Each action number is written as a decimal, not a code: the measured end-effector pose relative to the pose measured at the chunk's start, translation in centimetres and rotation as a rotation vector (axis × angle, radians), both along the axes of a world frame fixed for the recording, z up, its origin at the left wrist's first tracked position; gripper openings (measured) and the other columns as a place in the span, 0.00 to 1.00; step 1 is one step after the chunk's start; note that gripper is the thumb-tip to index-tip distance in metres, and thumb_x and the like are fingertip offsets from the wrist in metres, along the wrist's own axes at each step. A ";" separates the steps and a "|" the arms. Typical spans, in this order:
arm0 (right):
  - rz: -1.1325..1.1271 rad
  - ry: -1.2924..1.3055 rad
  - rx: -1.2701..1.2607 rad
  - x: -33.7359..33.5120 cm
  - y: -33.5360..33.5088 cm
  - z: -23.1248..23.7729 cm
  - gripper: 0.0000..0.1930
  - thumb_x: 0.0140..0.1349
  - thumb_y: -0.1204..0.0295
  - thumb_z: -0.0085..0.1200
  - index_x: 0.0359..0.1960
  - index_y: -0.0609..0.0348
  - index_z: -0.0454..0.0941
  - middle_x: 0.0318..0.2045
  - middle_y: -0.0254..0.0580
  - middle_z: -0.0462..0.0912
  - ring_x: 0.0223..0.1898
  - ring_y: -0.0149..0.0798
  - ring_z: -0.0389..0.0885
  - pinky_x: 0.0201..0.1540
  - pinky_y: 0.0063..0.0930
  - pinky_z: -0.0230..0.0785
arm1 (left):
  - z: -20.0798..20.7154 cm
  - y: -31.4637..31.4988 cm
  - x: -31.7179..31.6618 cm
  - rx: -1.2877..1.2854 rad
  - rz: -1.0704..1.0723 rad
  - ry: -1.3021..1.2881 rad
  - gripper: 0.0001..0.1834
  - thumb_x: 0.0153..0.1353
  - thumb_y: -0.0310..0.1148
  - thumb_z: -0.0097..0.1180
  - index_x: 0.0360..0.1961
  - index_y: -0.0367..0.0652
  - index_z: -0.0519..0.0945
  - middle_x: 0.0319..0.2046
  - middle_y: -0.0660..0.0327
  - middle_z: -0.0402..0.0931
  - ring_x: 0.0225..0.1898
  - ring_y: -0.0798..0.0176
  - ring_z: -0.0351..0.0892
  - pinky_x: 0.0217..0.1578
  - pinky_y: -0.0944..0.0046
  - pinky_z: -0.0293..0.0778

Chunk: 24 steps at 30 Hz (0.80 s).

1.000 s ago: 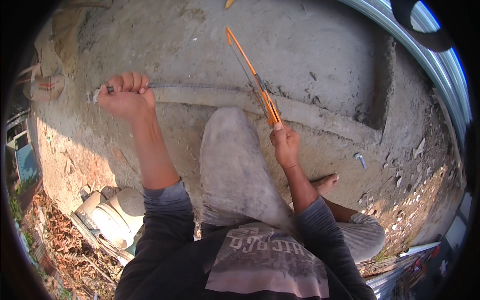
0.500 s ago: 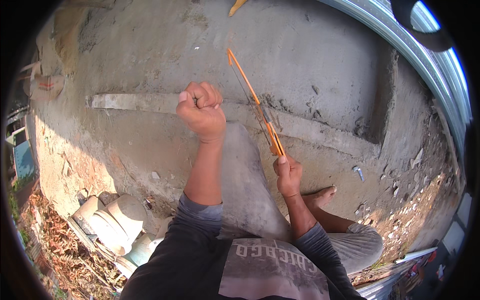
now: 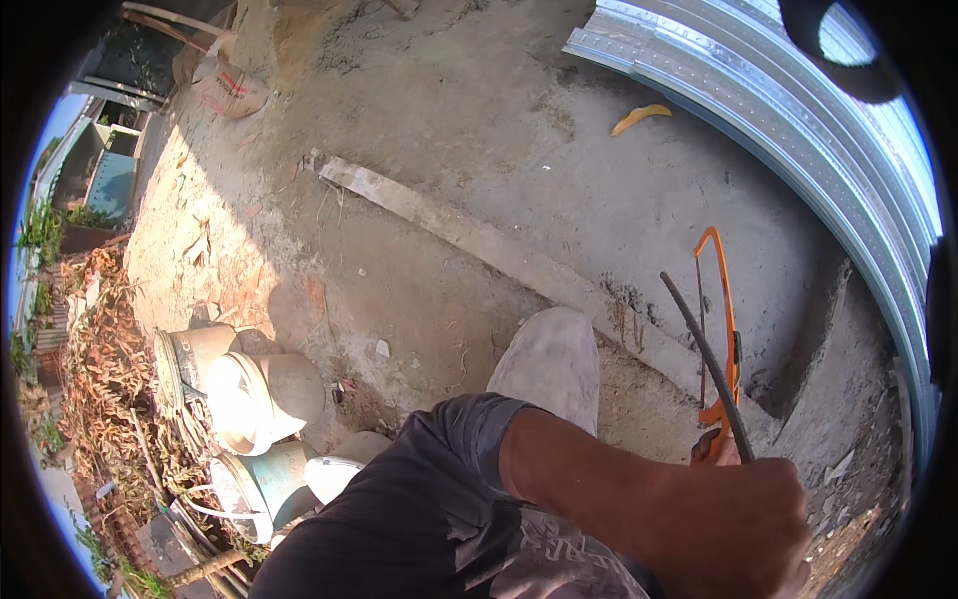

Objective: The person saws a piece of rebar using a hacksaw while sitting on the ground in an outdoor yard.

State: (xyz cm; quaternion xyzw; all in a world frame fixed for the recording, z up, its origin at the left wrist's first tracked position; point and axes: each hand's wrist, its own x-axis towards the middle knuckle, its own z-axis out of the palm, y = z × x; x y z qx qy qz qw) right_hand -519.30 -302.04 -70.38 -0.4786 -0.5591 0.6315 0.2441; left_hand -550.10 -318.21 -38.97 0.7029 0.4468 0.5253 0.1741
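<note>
My left forearm reaches across to the lower right. There my left hand (image 3: 743,519) is closed round a thin dark rod (image 3: 704,349), which sticks up and away to the left from the fist. Just beyond it, my right hand (image 3: 705,449) grips an orange hacksaw (image 3: 727,309) by its handle; most of this hand is hidden behind the left fist. The saw stands with its frame pointing away from me, its blade on the left side. In this view the rod passes across the lower part of the saw; whether they touch I cannot tell.
A long pale concrete strip (image 3: 449,222) runs diagonally across the grey floor. Corrugated metal sheets (image 3: 699,60) curve along the upper right. Dirty white buckets (image 3: 244,404) and dry leaves (image 3: 105,374) lie at left. A yellow curved piece (image 3: 641,119) lies beyond the saw.
My left hand has swung from the middle to the lower right, next to my right hand. The dark rod now shows in it. The view has turned, and the hacksaw appears farther right.
</note>
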 end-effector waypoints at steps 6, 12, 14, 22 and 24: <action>0.109 -0.137 -0.072 -3.7 -4.8 3.1 0.25 0.68 0.44 0.56 0.28 0.54 0.72 0.16 0.27 0.66 0.14 0.22 0.62 0.17 0.21 0.55 | 4.2 -7.0 5.8 0.062 0.110 0.377 0.11 0.57 0.40 0.52 0.24 0.45 0.72 0.16 0.65 0.66 0.18 0.66 0.65 0.19 0.64 0.59; 0.265 -0.316 0.128 -4.9 -3.9 4.2 0.22 0.69 0.53 0.57 0.27 0.60 0.77 0.17 0.28 0.71 0.19 0.25 0.68 0.23 0.27 0.61 | 5.2 -9.3 10.3 0.162 0.185 0.568 0.09 0.56 0.37 0.54 0.29 0.44 0.73 0.17 0.67 0.63 0.17 0.70 0.62 0.16 0.66 0.55; 0.296 -0.321 0.197 -4.3 -3.6 2.8 0.20 0.68 0.53 0.59 0.27 0.56 0.76 0.17 0.24 0.69 0.16 0.21 0.66 0.19 0.21 0.59 | 6.1 -9.5 12.0 0.191 0.203 0.636 0.08 0.55 0.36 0.55 0.31 0.43 0.73 0.17 0.67 0.62 0.16 0.71 0.60 0.16 0.67 0.53; 0.166 -0.302 -0.044 -4.3 -5.5 4.1 0.21 0.68 0.53 0.57 0.27 0.59 0.77 0.18 0.31 0.74 0.16 0.26 0.71 0.20 0.25 0.63 | 2.1 -12.1 9.6 0.336 0.204 0.254 0.16 0.62 0.43 0.59 0.21 0.45 0.76 0.15 0.68 0.64 0.15 0.69 0.63 0.13 0.67 0.55; 0.137 -0.210 -0.118 -4.5 -4.8 4.4 0.22 0.68 0.53 0.56 0.28 0.61 0.78 0.17 0.34 0.75 0.16 0.28 0.73 0.20 0.27 0.65 | 0.4 -11.8 6.6 0.577 0.554 -0.154 0.18 0.72 0.45 0.44 0.31 0.42 0.69 0.16 0.62 0.63 0.13 0.69 0.59 0.15 0.70 0.58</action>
